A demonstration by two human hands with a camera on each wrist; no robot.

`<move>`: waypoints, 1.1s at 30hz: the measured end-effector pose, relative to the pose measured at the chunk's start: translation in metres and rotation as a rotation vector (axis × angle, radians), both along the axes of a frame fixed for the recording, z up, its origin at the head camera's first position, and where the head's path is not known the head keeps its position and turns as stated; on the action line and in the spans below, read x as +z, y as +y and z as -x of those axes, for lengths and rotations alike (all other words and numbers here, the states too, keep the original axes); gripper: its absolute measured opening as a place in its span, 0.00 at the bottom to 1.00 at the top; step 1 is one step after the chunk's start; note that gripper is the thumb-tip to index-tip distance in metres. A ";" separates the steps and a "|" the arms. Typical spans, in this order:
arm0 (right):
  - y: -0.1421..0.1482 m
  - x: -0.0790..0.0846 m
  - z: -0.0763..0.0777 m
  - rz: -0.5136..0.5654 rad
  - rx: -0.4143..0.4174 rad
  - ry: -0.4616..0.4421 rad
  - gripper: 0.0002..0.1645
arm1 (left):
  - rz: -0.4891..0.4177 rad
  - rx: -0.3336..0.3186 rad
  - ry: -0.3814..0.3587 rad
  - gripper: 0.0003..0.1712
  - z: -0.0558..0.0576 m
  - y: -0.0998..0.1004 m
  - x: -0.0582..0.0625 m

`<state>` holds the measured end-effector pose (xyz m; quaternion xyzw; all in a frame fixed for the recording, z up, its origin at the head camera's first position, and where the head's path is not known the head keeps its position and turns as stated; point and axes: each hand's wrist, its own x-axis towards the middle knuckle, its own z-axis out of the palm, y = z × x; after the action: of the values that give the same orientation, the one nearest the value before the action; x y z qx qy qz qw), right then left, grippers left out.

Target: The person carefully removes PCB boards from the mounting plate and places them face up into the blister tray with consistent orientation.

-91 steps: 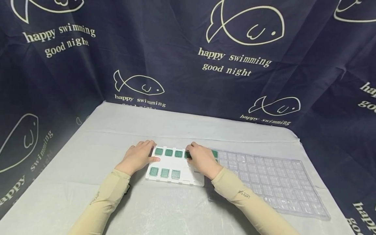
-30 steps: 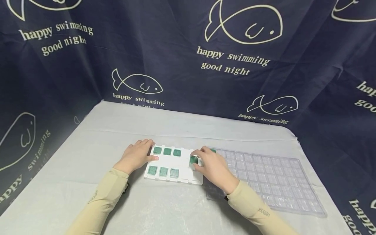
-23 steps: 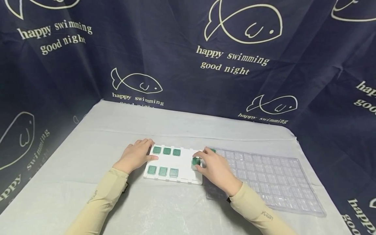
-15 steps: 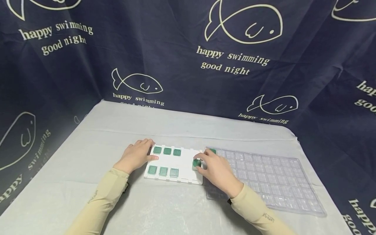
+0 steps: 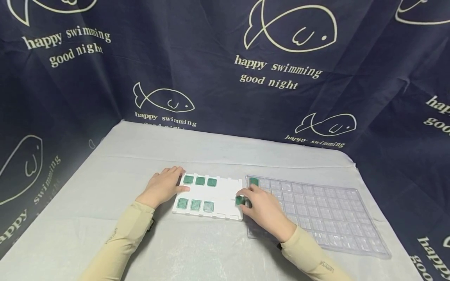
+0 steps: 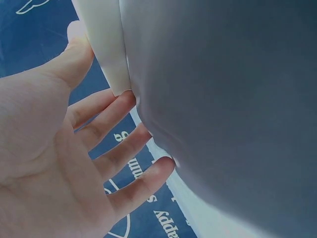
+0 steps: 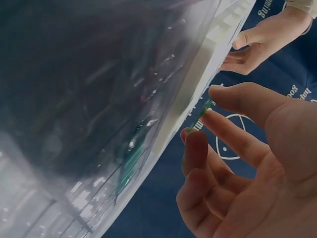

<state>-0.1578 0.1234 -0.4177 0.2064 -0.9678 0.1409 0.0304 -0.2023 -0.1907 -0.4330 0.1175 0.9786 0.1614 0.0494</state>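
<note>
A white tray lies in the middle of the table, with three small green circuit boards along its far row and three in its near row. My left hand holds the tray's left end, thumb on top and fingers at the edge; the left wrist view shows the tray corner between thumb and forefinger. Over the tray's right edge, my right hand pinches another green circuit board between thumb and fingers. In the right wrist view that board appears tilted, nearly edge-on.
To the right lies a clear plastic tray divided into many compartments, beside the white tray. One green circuit board sits in its far left compartment. A white cloth covers the table; dark blue curtains stand behind and at the sides.
My right hand has lifted a green circuit board from the white tray's far row and carried it right and nearer, to the tray's right edge. My left hand stays in place.
</note>
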 end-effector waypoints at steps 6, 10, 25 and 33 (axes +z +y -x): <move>0.005 -0.002 -0.003 -0.022 -0.009 0.005 0.17 | 0.002 0.002 -0.003 0.34 0.000 0.000 0.000; 0.009 -0.002 -0.006 -0.041 -0.010 0.010 0.16 | -0.002 0.002 -0.003 0.34 -0.001 0.000 0.001; 0.020 -0.007 -0.011 -0.030 -0.007 0.055 0.18 | -0.003 -0.001 0.003 0.34 -0.001 0.001 0.000; 0.027 -0.011 -0.014 -0.037 -0.019 0.060 0.18 | -0.003 -0.002 -0.002 0.34 0.000 0.000 -0.001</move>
<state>-0.1441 0.1501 -0.4287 0.2020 -0.9708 0.1163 0.0567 -0.2026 -0.1902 -0.4338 0.1183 0.9782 0.1628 0.0506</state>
